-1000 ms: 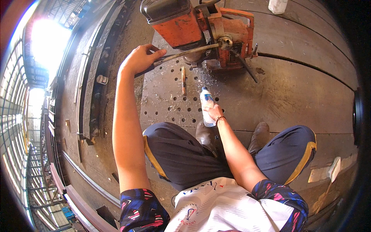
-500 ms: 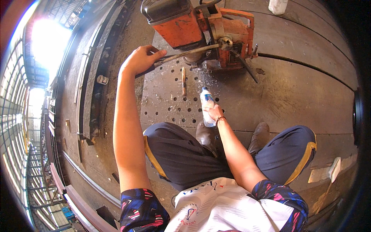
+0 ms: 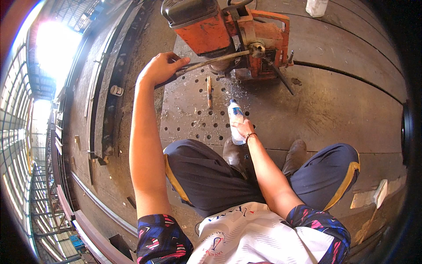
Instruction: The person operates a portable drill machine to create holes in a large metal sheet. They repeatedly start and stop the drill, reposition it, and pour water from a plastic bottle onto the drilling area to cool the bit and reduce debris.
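An orange magnetic drill (image 3: 202, 37) with a black motor cap stands on a steel plate (image 3: 272, 123) drilled with several round holes. From its hub a long feed lever (image 3: 215, 59) reaches out to the left. My left hand (image 3: 159, 69) is bent over the outer end of that lever, the thumb lying along it. In my right hand (image 3: 244, 127) is a clear plastic bottle (image 3: 236, 115) with a blue label, tilted with its dark cap toward the drill's base. The drill's cutting end is partly hidden under its body.
Metal shavings and a worn wooden-handled brush (image 3: 209, 93) lie on the plate before the drill. A second lever arm (image 3: 281, 79) points down to the right. A black cable (image 3: 347, 75) runs right. A white container (image 3: 316, 7) stands far right, a small white can (image 3: 116, 90) left.
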{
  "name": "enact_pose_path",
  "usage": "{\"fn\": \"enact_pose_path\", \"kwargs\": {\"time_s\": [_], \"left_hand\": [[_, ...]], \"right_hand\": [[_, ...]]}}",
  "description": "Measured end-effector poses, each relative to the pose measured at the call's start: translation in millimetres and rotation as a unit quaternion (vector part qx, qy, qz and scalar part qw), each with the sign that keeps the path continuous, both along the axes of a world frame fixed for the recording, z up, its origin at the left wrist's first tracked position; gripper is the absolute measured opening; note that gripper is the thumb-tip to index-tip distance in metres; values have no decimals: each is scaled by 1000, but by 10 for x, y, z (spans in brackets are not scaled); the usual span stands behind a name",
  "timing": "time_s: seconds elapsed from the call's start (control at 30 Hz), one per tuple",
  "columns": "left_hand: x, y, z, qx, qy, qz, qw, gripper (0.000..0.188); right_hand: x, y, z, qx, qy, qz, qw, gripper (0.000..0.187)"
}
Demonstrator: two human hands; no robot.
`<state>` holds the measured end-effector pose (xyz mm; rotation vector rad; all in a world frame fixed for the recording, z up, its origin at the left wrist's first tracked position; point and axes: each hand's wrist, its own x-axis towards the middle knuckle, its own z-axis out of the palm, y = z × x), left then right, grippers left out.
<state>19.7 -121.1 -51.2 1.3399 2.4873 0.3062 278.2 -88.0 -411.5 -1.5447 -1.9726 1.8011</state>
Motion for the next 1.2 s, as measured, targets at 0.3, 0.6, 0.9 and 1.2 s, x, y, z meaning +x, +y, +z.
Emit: {"fn": "enact_pose_path", "kwargs": {"time_s": [0.3,0.6,0.9,1.2], "left_hand": [[44,16,27,0,4,0,1000,63],[5,-19,-10,24,15,-5,1000,69],[37,-17,-2,15,9,4,1000,61],[26,-32,-27,22,9,5,1000,61]], "right_hand": [[-19,15,-209,-10,15,-11,1000,54],[-3,-4,8,5,13,1,1000,47],[-2,0,9,6,6,-10,1000,52],[17,2,142,-17,10,-18,1000,58]]}}
